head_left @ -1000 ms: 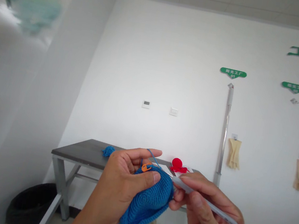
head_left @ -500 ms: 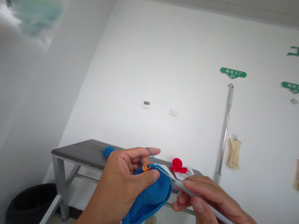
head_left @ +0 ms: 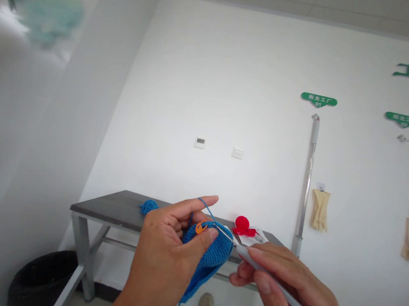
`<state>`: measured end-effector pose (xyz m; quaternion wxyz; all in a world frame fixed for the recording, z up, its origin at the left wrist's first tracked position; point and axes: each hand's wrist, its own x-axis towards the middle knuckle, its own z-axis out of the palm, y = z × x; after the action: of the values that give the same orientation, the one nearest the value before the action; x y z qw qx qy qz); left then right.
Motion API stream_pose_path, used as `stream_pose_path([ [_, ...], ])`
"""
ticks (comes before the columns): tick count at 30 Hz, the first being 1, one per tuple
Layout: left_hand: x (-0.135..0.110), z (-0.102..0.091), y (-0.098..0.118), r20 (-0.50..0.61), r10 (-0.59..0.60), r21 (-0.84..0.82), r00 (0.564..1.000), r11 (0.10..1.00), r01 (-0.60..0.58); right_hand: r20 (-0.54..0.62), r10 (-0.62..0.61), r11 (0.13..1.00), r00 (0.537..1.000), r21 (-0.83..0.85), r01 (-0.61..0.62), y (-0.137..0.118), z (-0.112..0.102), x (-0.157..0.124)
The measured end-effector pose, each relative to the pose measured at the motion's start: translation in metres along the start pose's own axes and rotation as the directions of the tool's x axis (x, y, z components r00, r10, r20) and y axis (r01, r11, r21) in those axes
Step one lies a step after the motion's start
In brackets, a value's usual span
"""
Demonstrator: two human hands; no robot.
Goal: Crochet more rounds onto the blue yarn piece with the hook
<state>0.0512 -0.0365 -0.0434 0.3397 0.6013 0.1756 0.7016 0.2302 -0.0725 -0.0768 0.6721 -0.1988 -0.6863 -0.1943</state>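
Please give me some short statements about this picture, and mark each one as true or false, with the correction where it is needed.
1. The left hand holds a blue crochet piece. True.
2. The right hand holds scissors. False: the right hand holds a hook with a grey handle.
3. An orange clip is at the edge of the blue crochet piece. True.
4. The red yarn is on the floor. False: the red yarn is on the table.
5. A black bin stands at the lower left. True.
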Motion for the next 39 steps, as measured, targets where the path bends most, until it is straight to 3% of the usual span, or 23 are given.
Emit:
stream_pose_path([
  [10, -0.002, 0.0, -0.003, 0.012, 0.024, 0.082, 1.0, 0.996, -0.025, -0.052, -0.01, 1.0, 0.999, -0.003, 0.009, -0.007, 0.005, -0.002],
  [19, -0.001, -0.003, -0.01, -0.052, 0.126, 0.242, 0.991, 0.964, -0.11, -0.185, -0.054, 0.997, 0.981, -0.058, 0.044, -0.016, 0.03, -0.004],
  [24, -0.002, 0.0, -0.006, -0.005, 0.054, 0.162, 0.999, 0.985, -0.052, -0.196, -0.004, 0.998, 0.981, -0.056, -0.008, -0.014, 0.035, -0.007],
  [30, -0.001, 0.002, -0.003, 0.048, -0.02, -0.065, 0.999, 0.998, 0.023, -0.261, 0.124, 0.99, 0.957, 0.094, -0.102, -0.014, 0.038, -0.006],
  [34, 0.0, 0.001, -0.001, 0.084, -0.077, -0.186, 0.993, 0.978, 0.092, -0.164, 0.232, 0.945, 0.959, 0.271, -0.182, -0.009, 0.031, -0.007],
  [39, -0.001, -0.002, -0.004, 0.175, -0.082, -0.248, 0.981, 0.961, 0.124, 0.039, 0.343, 0.764, 0.938, 0.569, -0.303, 0.001, 0.02, -0.006],
])
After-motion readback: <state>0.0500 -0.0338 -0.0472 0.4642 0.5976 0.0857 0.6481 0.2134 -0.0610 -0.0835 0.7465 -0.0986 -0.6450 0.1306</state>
